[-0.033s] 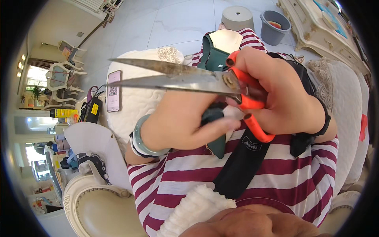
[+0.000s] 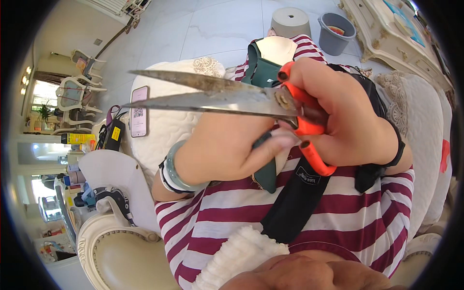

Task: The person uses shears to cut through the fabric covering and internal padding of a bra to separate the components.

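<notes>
My right hand grips the orange handles of a pair of scissors. Their worn metal blades stand apart and point left, passing over the back of my left hand. The left thumb is bent in against fingers mostly hidden under the blades, and dark green fabric shows between and below them. Further out over my lap lies more dark green cloth with a cream, padded-looking piece. I cannot tell whether both green parts are one item. A black strap-like cloth band hangs over my striped shirt.
To the left, a phone lies on a cream quilted cover, near a black box. Ahead on the tiled floor stand a round stool and a grey bucket. A pale sun visor rests by the chair at left.
The scissors have shifted slightly left. My left thumb has drawn in closer to the fingers and the green fabric, and the left wrist has moved a little.
</notes>
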A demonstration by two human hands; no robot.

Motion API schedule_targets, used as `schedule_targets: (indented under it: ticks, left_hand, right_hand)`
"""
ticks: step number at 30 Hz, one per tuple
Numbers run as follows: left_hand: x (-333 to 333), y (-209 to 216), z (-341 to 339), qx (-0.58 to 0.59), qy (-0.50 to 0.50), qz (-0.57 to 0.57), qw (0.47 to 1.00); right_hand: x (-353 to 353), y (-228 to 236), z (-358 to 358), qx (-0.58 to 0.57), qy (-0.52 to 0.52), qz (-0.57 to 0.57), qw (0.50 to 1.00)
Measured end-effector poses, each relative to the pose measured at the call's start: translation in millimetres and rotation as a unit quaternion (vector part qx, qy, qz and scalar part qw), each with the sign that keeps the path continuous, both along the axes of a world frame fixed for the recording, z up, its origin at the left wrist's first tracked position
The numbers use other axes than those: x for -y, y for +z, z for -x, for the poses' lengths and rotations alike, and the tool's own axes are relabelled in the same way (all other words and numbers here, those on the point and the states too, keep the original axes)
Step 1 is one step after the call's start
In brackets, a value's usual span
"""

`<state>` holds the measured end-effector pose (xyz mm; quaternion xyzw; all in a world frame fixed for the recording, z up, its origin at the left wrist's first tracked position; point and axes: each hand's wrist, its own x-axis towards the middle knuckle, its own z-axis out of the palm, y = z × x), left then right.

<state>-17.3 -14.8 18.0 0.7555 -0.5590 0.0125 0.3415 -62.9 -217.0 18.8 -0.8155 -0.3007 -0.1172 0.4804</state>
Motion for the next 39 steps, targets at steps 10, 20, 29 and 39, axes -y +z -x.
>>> schedule_targets:
  ticks: [10,20,29,39]
  left_hand:
    - [-15,0,-2,-0.023,-0.035,-0.117,0.992]
    - [-39,-25,-8,-0.123,-0.088,0.001,0.988]
    - [-31,-21,-6,-0.135,-0.077,0.114,0.981]
    - [-20,-21,0,-0.113,-0.071,0.115,0.984]
  right_hand:
    - [2,-7,5,0.018,0.003,0.105,0.994]
    - [-1,-14,-2,-0.020,0.019,0.041,0.999]
    - [32,-7,5,0.011,0.008,0.036,0.999]
    - [65,4,40,-0.310,0.189,0.119,0.924]
